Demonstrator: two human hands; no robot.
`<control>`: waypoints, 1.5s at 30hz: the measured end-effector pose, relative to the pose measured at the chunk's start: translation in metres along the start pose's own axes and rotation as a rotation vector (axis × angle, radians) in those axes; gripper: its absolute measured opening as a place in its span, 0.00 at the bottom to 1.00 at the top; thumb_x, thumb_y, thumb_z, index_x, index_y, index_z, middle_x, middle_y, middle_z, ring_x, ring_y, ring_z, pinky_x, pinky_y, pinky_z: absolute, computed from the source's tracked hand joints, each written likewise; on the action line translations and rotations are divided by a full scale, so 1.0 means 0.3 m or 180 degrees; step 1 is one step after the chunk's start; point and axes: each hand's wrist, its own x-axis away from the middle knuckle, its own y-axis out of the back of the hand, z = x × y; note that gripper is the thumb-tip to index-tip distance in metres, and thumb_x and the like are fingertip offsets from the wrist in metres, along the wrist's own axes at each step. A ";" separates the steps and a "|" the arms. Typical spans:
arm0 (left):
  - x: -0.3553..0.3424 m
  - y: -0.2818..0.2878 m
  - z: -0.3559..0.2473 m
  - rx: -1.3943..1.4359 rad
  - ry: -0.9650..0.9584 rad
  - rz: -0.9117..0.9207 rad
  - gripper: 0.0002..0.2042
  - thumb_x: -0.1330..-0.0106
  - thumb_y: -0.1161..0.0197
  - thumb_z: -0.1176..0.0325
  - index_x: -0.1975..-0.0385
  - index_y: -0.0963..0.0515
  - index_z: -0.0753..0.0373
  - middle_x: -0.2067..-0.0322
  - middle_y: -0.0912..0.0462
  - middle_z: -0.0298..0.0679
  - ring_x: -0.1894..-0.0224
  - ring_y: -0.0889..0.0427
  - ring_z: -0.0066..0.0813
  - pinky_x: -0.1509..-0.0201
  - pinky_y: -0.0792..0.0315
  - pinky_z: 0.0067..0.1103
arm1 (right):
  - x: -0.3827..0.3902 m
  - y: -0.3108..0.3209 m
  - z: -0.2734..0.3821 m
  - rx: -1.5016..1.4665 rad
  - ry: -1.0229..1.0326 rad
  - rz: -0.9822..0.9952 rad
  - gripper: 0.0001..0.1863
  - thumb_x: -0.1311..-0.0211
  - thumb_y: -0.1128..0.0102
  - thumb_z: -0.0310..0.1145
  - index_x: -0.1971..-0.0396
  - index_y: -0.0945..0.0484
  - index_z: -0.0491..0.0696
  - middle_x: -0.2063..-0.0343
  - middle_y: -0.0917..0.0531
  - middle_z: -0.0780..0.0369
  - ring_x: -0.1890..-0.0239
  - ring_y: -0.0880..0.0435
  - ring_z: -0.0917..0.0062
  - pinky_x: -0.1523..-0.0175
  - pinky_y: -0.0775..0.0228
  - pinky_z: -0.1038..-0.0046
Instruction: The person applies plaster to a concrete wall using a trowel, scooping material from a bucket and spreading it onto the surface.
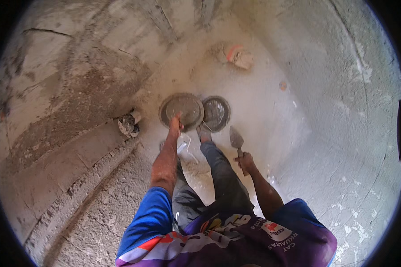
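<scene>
My left hand (176, 124) is closed at the near rim of a round, shallow, grey-crusted pan (164, 107); the fingers show only in part. Inside the pan is a flat grey surface, perhaps mortar. In my right hand (245, 163) is a pointed trowel (236, 138), gripped by its handle with the blade pointing away from me. A dark round bucket (227, 109) stands right beside the pan, partly overlapped by it, with something wet and shiny inside.
A torn sack (241, 58) with an orange band lies on the dusty floor farther off. A crumpled lump (128, 125) sits by the low ledge (93, 171) on the left. Rough plaster walls rise on both sides. My foot (204, 135) is close to the bucket.
</scene>
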 end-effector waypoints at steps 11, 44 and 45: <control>-0.133 0.009 -0.135 -0.1190 0.0123 0.0214 0.13 0.50 0.39 0.58 0.83 0.32 0.58 0.89 0.42 0.29 0.88 0.43 0.21 0.84 0.46 0.21 | -0.400 -0.289 0.086 -0.0448 0.1680 -0.0380 0.24 0.63 0.36 0.30 0.61 0.29 0.41 0.70 0.21 0.56 0.65 0.23 0.65 0.57 0.33 0.70; -0.224 -0.210 0.066 -0.0028 0.0248 -0.0183 0.11 0.47 0.40 0.66 0.68 0.25 0.65 0.86 0.41 0.31 0.87 0.42 0.22 0.86 0.42 0.21 | -0.458 0.141 -0.355 -0.2337 0.0796 -0.1451 0.11 0.58 0.45 0.28 0.70 0.28 0.43 0.77 0.25 0.65 0.75 0.28 0.80 0.69 0.33 0.77; -0.215 -0.238 0.064 0.0015 0.0311 -0.0211 0.11 0.47 0.40 0.65 0.68 0.25 0.65 0.86 0.41 0.31 0.87 0.42 0.22 0.86 0.42 0.21 | -0.462 0.160 -0.381 -0.2293 0.0758 -0.1512 0.11 0.58 0.45 0.28 0.70 0.28 0.43 0.77 0.25 0.65 0.75 0.28 0.80 0.69 0.34 0.77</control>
